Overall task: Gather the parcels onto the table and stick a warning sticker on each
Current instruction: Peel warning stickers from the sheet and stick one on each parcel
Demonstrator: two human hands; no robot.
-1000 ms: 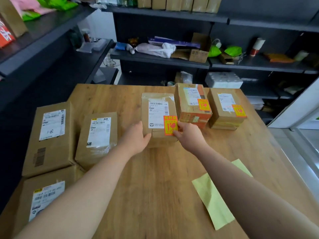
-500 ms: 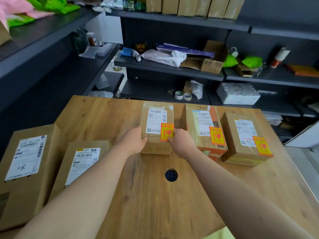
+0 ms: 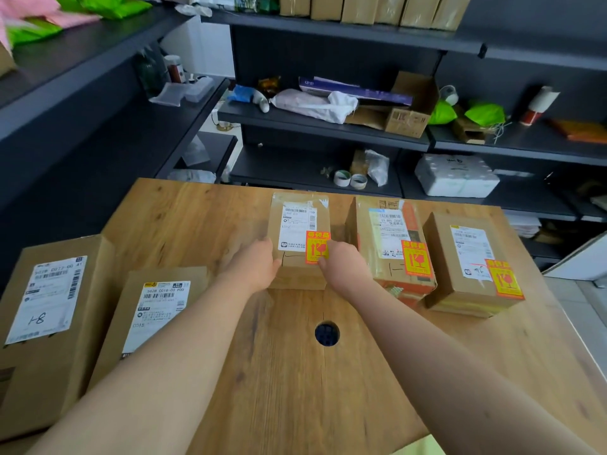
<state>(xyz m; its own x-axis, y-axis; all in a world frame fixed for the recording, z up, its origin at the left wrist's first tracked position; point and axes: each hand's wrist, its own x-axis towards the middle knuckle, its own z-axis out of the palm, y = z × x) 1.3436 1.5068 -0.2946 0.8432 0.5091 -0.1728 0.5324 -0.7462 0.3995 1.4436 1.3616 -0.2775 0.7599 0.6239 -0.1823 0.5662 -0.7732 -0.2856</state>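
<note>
Five brown parcels lie on the wooden table (image 3: 272, 382). My left hand (image 3: 251, 269) grips the near left corner of the middle parcel (image 3: 295, 274), and my right hand (image 3: 345, 269) holds its near right corner, thumb by the orange warning sticker (image 3: 318, 247) stuck on its top. To the right, a taped parcel (image 3: 387, 224) and a plain parcel (image 3: 466, 257) each carry an orange sticker. On the left, a large parcel (image 3: 49, 300) and a smaller parcel (image 3: 157, 310) show only white shipping labels.
A round cable hole (image 3: 326, 333) sits in the table just in front of my hands. A yellow-green sheet (image 3: 417, 448) peeks in at the near edge. Dark shelves (image 3: 328, 126) with boxes, bags and tape rolls (image 3: 349, 179) stand behind and along the left.
Both hands have slid the middle parcel away from me, towards the table's far edge and clear of the taped parcel. The view has tilted upward.
</note>
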